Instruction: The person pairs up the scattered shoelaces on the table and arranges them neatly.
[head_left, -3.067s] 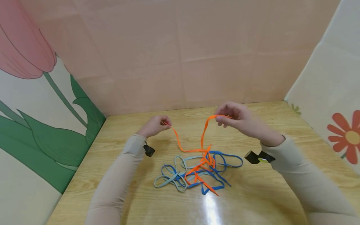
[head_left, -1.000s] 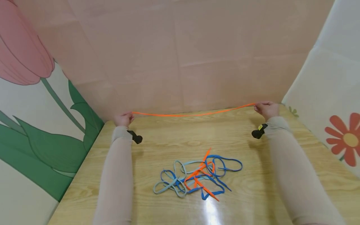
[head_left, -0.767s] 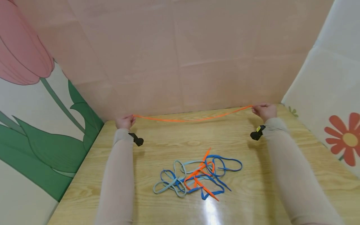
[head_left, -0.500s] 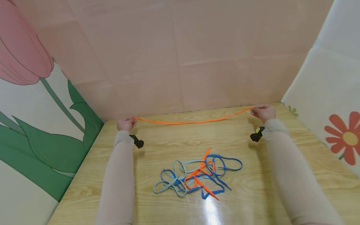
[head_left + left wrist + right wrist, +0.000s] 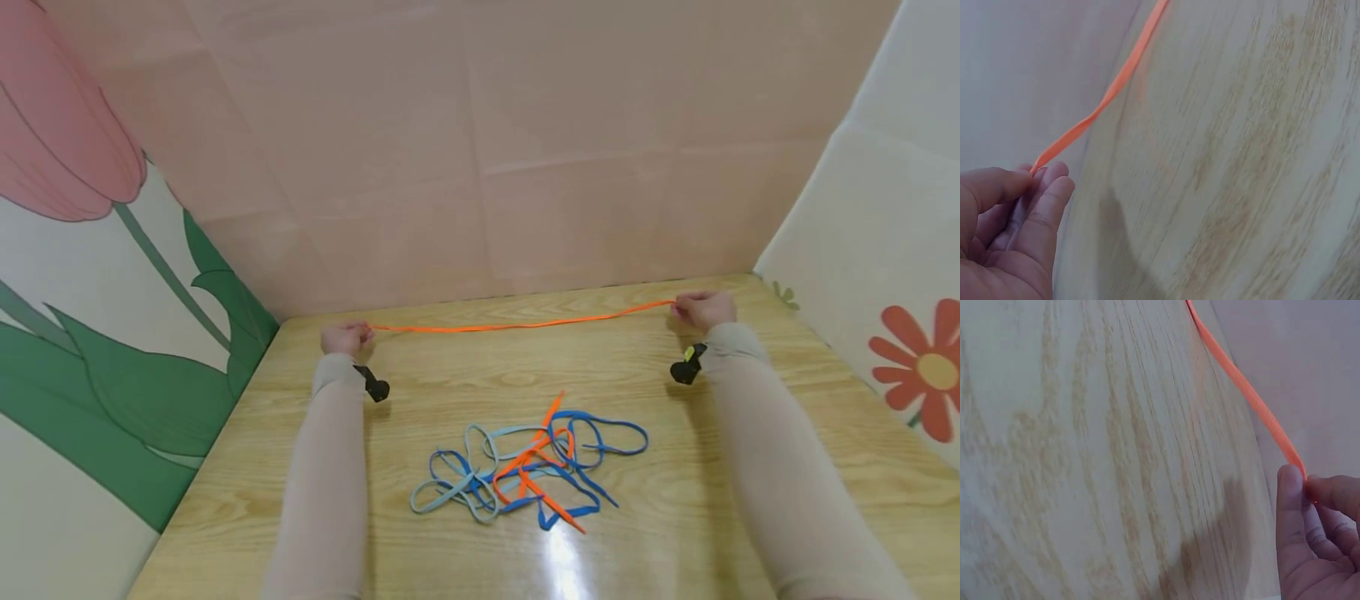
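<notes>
An orange shoelace (image 5: 517,326) stretches across the far part of the table, with a slight sag between my two hands. My left hand (image 5: 345,338) pinches its left end between thumb and fingers, as the left wrist view shows with the lace (image 5: 1124,72) running up from the fingertips. The other end is pinched by my right hand (image 5: 707,311); in the right wrist view the lace (image 5: 1260,406) slants down into the thumb and finger. Nearer to me lies a loose tangle of laces: a light blue one (image 5: 442,496), blue ones (image 5: 626,452) and another orange one (image 5: 551,504).
The wooden table (image 5: 435,567) meets a pink backdrop (image 5: 480,167) just behind the held lace. A tulip-printed panel (image 5: 150,367) stands at the left and a flower-printed one (image 5: 900,208) at the right. Each wrist carries a small black camera (image 5: 372,383).
Since the earliest frame, the orange lace has come out of the tangle and been drawn wide between both hands. Over the last second, both hands have come down and slightly nearer with it.
</notes>
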### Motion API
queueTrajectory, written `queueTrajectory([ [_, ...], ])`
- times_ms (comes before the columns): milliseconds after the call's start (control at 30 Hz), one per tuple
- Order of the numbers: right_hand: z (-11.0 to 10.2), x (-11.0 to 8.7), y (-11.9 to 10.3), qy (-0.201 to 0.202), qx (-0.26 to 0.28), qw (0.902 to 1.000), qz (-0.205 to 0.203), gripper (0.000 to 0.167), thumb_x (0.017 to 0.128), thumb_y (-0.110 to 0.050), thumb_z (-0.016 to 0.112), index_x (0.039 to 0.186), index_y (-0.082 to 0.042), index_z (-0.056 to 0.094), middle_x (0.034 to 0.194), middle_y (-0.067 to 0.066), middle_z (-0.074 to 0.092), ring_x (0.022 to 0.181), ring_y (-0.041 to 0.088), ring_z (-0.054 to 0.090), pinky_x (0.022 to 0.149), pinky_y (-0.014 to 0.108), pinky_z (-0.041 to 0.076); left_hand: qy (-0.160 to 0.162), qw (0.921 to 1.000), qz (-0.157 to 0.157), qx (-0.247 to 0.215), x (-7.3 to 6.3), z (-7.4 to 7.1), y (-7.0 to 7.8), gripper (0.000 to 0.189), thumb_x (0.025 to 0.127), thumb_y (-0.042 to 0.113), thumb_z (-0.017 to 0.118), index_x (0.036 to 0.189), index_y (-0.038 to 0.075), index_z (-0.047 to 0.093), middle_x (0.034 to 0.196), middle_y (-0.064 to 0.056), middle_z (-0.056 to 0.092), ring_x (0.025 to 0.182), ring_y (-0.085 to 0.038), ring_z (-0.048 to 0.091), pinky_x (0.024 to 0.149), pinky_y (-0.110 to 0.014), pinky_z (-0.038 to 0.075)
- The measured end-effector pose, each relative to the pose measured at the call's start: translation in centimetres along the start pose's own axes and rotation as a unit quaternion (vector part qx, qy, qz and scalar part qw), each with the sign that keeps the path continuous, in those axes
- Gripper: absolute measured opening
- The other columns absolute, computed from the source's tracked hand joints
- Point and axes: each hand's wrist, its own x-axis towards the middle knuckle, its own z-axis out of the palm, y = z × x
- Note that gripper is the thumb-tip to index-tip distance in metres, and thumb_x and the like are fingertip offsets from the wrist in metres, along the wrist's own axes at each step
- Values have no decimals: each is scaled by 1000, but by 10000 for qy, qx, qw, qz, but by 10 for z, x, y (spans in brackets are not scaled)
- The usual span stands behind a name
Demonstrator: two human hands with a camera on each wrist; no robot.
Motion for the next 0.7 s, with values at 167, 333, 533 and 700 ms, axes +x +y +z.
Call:
queueTrajectory([
  [167, -3, 5, 7, -141, -221, 9996, 92, 40, 95, -2, 53, 64, -24, 65, 57, -10, 66, 56, 2, 64, 60, 18, 55, -15, 9996, -257, -63, 6, 0, -8, 35, 89, -8, 59, 124, -7, 61, 114, -20, 67, 75, -10, 67, 79, -25, 56],
  [333, -3, 9, 12, -165, -544, 9983, 143, 25, 97, -3, 51, 119, 4, 59, 58, -12, 65, 57, 1, 65, 63, 19, 56, 37, 9997, -219, 36, 10, -1, -12, 34, 88, -12, 59, 122, -9, 62, 94, -15, 70, 74, -11, 67, 79, -26, 56],
  [533, -6, 11, 15, -141, 136, 9991, 380, 31, 95, 2, 48, 78, -13, 70, 58, -7, 66, 57, 4, 65, 62, 17, 55, 3, 9994, -327, 66, 12, -2, -14, 36, 86, -14, 58, 122, -10, 61, 97, -16, 68, 74, -13, 68, 77, -26, 57],
  [700, -7, 10, 17, -41, 319, 9974, 649, 23, 94, 3, 49, 88, -9, 67, 60, -4, 67, 59, 5, 66, 65, 19, 56, -73, 9984, -552, 135, 9, -1, -13, 39, 87, -13, 58, 126, -7, 60, 119, -20, 65, 73, -10, 69, 79, -26, 56],
])
